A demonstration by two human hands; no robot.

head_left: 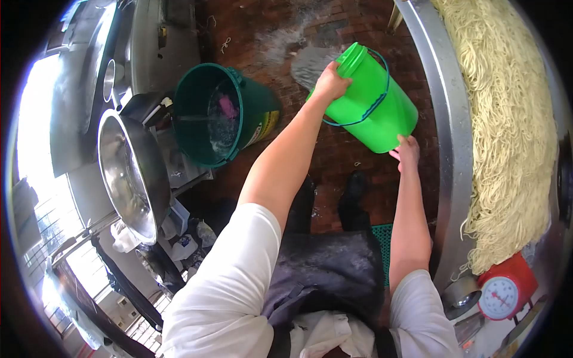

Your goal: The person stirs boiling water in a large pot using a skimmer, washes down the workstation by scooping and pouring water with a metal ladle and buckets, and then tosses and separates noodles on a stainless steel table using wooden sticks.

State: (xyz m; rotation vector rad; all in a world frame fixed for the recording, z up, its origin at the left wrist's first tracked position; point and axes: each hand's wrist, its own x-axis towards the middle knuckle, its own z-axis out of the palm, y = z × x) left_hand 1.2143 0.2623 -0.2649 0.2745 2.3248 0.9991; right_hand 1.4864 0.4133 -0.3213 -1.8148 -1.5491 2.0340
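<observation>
A bright green bucket (382, 98) is tipped on its side in the air, its mouth facing up and left in the head view. My left hand (333, 82) grips it near the rim. At its base, my right hand (407, 150) has the fingers curled against the bottom edge. The blue handle (377, 106) hangs loose across the bucket's side. Water (313, 65) spills from the mouth onto the brick floor (268, 27). Left of my left arm stands a dark green tub (256, 116) with water and something pink (228, 106) in it.
A large metal bowl (122, 179) stands at the left by a saucepan-like vessel (112, 83). To the right, a steel table (456, 155) carries a long heap of noodles (507, 119). A red dial scale (507, 289) and a metal cup (461, 296) sit near its close end.
</observation>
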